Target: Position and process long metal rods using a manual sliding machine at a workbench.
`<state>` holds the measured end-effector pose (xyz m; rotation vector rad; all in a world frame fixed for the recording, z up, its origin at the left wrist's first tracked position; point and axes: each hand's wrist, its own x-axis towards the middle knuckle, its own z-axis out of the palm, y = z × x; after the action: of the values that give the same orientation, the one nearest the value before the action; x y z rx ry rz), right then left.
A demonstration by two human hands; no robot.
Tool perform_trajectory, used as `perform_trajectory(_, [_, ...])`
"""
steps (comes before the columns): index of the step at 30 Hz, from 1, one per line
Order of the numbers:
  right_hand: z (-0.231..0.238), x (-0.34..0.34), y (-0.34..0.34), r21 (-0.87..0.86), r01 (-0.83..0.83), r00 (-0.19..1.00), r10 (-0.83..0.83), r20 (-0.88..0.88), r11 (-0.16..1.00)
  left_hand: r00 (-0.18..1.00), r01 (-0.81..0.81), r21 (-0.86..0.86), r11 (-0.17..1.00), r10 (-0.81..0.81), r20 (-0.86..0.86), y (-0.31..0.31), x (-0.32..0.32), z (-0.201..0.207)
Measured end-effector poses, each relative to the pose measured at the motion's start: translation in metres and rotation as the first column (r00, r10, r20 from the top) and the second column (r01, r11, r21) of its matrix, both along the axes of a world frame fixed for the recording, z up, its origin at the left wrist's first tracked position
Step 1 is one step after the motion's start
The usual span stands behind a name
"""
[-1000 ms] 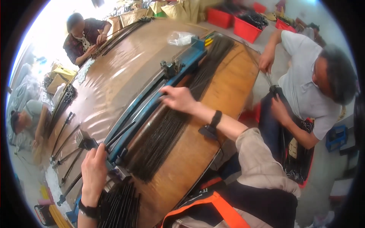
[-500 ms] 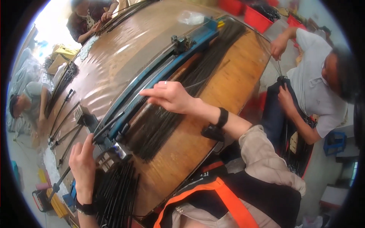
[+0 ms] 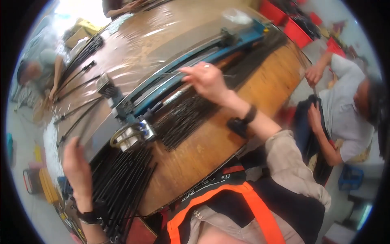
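Note:
My right hand (image 3: pixel 209 83) is raised over the blue rail fixture, its fingertips pinched on a thin wire (image 3: pixel 170 73). My left hand (image 3: pixel 76 168) is at the lower left, beside a bundle of black tubes (image 3: pixel 126 179). Motion smears its fingers, so what they hold, if anything, does not show. The long blue rail fixture (image 3: pixel 243 38) crosses the table diagonally. At its near end is a metal clamp block (image 3: pixel 132 136) with small hoses. Dark cables with a coiled look (image 3: pixel 185 118) lie along the rail's near side.
The wooden table (image 3: pixel 227 130) is partly covered by clear plastic sheet (image 3: pixel 138 53). Black cables (image 3: pixel 81 110) lie at the left. A co-worker in a light shirt (image 3: pixel 345 105) sits at the right, handling a dark strand. Red bins (image 3: pixel 298 32) stand behind; other people work at the far side.
My left hand has drawn down and away from the rail's near end, and the black cable there has left the rail. My right hand has moved up and right. The view has shifted.

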<state>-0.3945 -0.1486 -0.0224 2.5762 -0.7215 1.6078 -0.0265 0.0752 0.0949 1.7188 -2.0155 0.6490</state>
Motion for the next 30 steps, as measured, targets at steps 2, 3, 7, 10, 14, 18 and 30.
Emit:
perform_trajectory(2, [-0.018, -0.002, -0.007, 0.166, 0.012, 0.999, -0.006, -0.038, 0.986, 0.983, -0.164, 0.009, 0.986, 0.164, -0.081, 0.018, 0.034, 0.014])
perform_trajectory(3, [-0.023, 0.013, -0.009, 0.163, -0.027, 0.999, 0.033, -0.034, 0.986, 0.945, -0.284, 0.026, 0.959, 0.284, -0.165, 0.023, 0.045, 0.02])
perform_trajectory(7, [0.007, 0.088, 0.007, 0.675, -0.23, 0.965, 0.254, 0.065, 0.701, 0.92, -0.32, 0.021, 0.947, 0.316, -0.233, 0.034, 0.023, 0.04])
perform_trajectory(10, [0.036, 0.159, 0.015, 0.646, -0.474, 0.856, 0.487, 0.175, 0.599, 0.873, -0.368, 0.055, 0.928, 0.365, -0.324, 0.051, 0.023, 0.038])
perform_trajectory(14, [0.041, 0.208, 0.011, 0.292, -0.628, 0.761, 0.648, 0.037, 0.721, 0.815, -0.491, 0.094, 0.866, 0.495, -0.302, 0.094, 0.028, 0.034])
perform_trajectory(18, [0.038, 0.219, 0.01, 0.317, -0.568, 0.788, 0.613, -0.055, 0.759, 0.758, -0.486, 0.16, 0.859, 0.505, -0.412, 0.124, 0.05, 0.014])
perform_trajectory(30, [0.02, 0.163, -0.034, 0.195, -0.314, 0.867, 0.364, -0.34, 0.929, 0.846, -0.377, 0.138, 0.916, 0.401, -0.351, 0.098, 0.079, -0.018])
